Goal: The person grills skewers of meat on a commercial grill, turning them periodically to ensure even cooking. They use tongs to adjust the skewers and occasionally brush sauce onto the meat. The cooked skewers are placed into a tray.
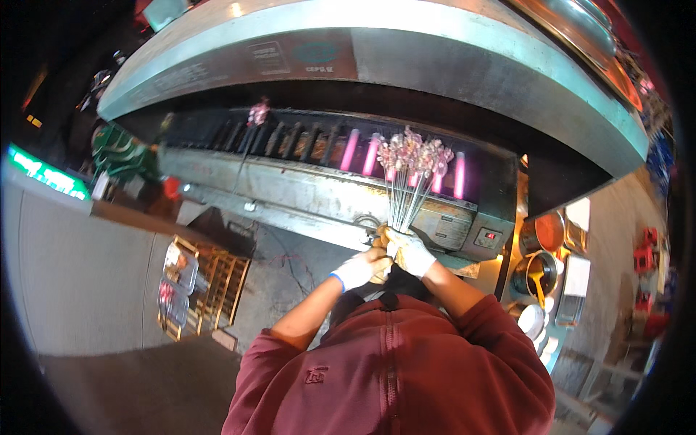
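I hold a fanned bundle of meat skewers by the lower ends of their thin metal sticks. My left hand and my right hand, both in pale work gloves, meet around the sticks close to my chest. The meat ends lie over the glowing pink heating tubes at the right part of a long grill. A separate meat skewer rests across the dark tubes farther left on the grill. The gloves partly hide the stick ends.
A metal hood overhangs the grill. At the right stand a pot with a yellow-handled utensil, a pot of red contents and a metal container. A slatted rack with clear trays stands at the lower left.
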Tool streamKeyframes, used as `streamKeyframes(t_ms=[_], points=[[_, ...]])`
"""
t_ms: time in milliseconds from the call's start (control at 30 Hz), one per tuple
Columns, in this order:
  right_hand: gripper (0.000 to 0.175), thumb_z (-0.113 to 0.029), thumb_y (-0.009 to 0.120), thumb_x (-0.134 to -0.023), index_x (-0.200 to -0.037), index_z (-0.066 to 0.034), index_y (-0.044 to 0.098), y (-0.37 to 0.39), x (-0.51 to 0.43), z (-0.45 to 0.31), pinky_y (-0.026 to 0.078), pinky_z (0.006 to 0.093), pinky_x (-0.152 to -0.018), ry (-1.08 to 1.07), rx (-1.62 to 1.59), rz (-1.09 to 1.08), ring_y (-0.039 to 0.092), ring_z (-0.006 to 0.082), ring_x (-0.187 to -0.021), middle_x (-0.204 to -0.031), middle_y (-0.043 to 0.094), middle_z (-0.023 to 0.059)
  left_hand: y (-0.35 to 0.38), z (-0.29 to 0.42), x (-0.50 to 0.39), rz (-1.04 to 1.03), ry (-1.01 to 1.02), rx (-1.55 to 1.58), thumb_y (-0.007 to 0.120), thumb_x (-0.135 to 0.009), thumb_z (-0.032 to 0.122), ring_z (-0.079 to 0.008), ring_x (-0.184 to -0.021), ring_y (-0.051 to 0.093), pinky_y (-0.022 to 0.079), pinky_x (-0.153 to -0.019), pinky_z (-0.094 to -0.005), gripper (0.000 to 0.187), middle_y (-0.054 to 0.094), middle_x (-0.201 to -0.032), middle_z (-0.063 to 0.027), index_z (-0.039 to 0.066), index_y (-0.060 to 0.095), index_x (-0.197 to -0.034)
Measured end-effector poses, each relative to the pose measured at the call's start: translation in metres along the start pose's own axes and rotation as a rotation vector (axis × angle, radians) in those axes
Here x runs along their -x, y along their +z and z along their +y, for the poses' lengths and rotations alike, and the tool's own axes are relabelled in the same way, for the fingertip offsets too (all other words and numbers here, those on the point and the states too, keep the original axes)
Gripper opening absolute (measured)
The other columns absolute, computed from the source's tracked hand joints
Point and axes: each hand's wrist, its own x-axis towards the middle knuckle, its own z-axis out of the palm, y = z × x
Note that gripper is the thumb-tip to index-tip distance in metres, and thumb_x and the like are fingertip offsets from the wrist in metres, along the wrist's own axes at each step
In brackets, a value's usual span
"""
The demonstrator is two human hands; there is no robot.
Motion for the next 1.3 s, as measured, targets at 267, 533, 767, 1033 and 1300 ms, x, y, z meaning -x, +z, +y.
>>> streamKeyframes(t_ms=[267,533,767,1033,1300], points=[[0.023,-0.032,0.064,-0.101,-0.11,-0.0102,0.066,0.018,0.017,-0.04,0.031,0.0251,-0.05,-0.049,0.148,0.379,0.039,0.0084,-0.053,-0.074,0.054,-0.0041,-0.24,0.035,0.062,1.275,0.544,-1.054,0.071,-0.086,0.023,-0.0443,-0.11,0.059,0.048,-0.094,-0.0506,0.052,0.061,-0.121,-0.0256,-0.002,0.056,-0.129],[0.019,-0.032,0.063,-0.102,-0.093,-0.0149,0.062,0.052,-0.017,-0.051,0.022,0.0228,-0.041,-0.141,0.077,0.442,0.033,0.0045,-0.046,-0.071,0.051,-0.0048,-0.375,-0.007,0.023,1.302,-0.029,-0.976,0.052,-0.097,0.026,-0.0393,-0.095,0.067,0.054,-0.079,-0.0506,0.035,0.065,-0.106,-0.0201,0.003,0.058,-0.123],[0.027,-0.036,0.062,-0.102,-0.086,-0.0152,0.059,0.066,-0.015,-0.043,0.02,0.0207,-0.035,-0.209,0.061,0.63,0.03,0.0038,-0.04,-0.061,0.047,-0.005,-0.43,0.002,0.071,1.299,0.272,-0.773,0.05,-0.101,0.028,-0.0463,-0.09,0.067,0.053,-0.079,-0.054,0.025,0.069,-0.095,-0.0259,0.004,0.059,-0.102],[0.025,-0.029,0.075,-0.093,-0.077,-0.017,0.06,0.066,-0.016,-0.058,0.024,0.0279,-0.037,-0.288,0.354,0.86,0.036,0.0088,-0.037,-0.055,0.047,-0.005,-0.714,-0.067,0.114,1.491,0.061,-0.804,0.025,-0.11,0.042,-0.0438,-0.101,0.068,0.054,-0.085,-0.047,0.06,0.07,-0.116,-0.028,-0.002,0.06,-0.131],[0.034,-0.034,0.085,-0.084,-0.074,-0.0111,0.062,0.043,0.04,-0.098,0.027,0.0268,-0.039,-0.155,0.423,0.989,0.04,0.008,-0.042,-0.056,0.048,-0.0026,-0.731,-0.066,0.063,1.193,-0.116,-0.983,0.047,-0.1,0.013,-0.0453,-0.089,0.071,0.055,-0.074,-0.0518,0.052,0.071,-0.104,-0.0306,0.001,0.038,-0.15]])
